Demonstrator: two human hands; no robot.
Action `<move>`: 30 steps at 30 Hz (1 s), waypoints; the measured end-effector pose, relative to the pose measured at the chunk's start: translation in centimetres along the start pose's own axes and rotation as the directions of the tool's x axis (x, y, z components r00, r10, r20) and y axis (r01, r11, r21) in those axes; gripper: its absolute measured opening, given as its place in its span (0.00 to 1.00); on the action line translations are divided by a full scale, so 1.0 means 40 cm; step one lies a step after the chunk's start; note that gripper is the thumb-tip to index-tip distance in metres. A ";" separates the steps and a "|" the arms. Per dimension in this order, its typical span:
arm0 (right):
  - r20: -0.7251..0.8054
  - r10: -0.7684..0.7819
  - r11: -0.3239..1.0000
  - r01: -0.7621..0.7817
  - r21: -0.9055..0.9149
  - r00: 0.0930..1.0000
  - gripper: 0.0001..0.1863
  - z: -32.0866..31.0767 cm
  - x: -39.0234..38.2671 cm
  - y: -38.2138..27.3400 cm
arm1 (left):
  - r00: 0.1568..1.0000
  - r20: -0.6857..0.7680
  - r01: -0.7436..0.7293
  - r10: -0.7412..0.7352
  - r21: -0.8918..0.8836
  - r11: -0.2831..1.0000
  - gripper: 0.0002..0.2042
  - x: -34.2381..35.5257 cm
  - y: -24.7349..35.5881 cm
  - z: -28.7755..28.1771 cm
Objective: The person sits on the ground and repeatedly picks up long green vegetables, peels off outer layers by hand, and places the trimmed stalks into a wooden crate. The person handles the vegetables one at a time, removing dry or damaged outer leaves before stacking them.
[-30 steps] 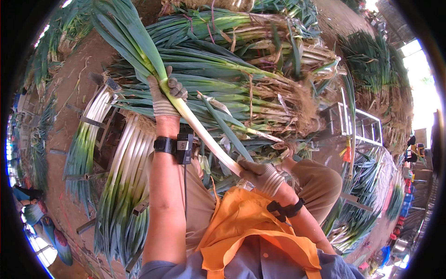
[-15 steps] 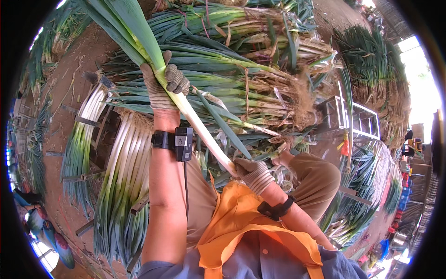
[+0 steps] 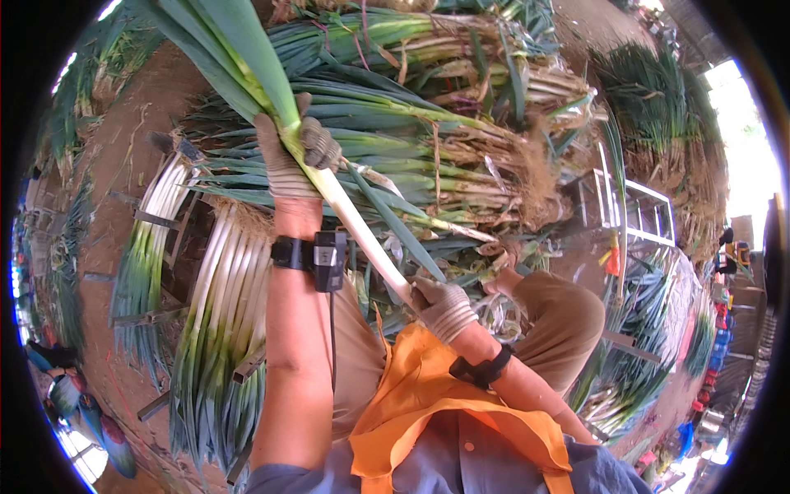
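Above brown dirt floor [image 3: 115, 193], gripping a long, white-stemmed, green-leaved leek [image 3: 354, 216] aslant, grey-knit-gloved left hand [image 3: 284, 169] wrapped snug higher up, matching-gloved right hand [image 3: 443, 309] closed round the lower end (tip hidden), seemingly mid-cleaning, next probably needing steady hold and lengthwise peel.

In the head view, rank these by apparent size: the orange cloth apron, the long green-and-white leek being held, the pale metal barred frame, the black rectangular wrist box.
Largest to smallest:
1. Orange cloth apron and long green-and-white leek: too alike to rank
2. Pale metal barred frame
3. Black rectangular wrist box
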State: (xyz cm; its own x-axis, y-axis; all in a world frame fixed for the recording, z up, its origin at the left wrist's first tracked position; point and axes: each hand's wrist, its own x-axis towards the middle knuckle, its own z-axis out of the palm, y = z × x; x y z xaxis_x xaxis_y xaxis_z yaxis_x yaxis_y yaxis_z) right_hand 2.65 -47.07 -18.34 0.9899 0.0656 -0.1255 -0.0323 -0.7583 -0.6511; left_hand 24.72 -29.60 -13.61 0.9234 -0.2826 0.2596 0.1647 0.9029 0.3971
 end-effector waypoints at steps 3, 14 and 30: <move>-0.073 0.005 0.990 0.006 0.142 0.997 0.09 0.016 -0.015 0.024 | 0.994 -0.109 0.011 -0.006 0.053 0.999 0.31 0.000 -0.002 -0.004; -0.233 0.024 0.971 0.033 0.237 0.972 0.04 -0.010 0.033 0.058 | 0.938 -0.346 0.050 0.004 0.148 0.988 0.26 0.008 -0.013 -0.019; 0.031 -0.040 0.879 0.020 0.476 0.999 0.33 -0.078 0.028 0.209 | 0.952 -0.306 -0.012 0.021 0.030 0.999 0.35 -0.003 -0.019 -0.030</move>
State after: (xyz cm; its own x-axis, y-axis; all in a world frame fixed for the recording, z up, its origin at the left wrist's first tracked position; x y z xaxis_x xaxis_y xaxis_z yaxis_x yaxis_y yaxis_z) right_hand 3.92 -55.36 -21.61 0.9856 0.1161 -0.1227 -0.0739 -0.3567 -0.9313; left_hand 24.89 -29.84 -15.00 0.9884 -0.1510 -0.0145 0.1430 0.8961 0.4203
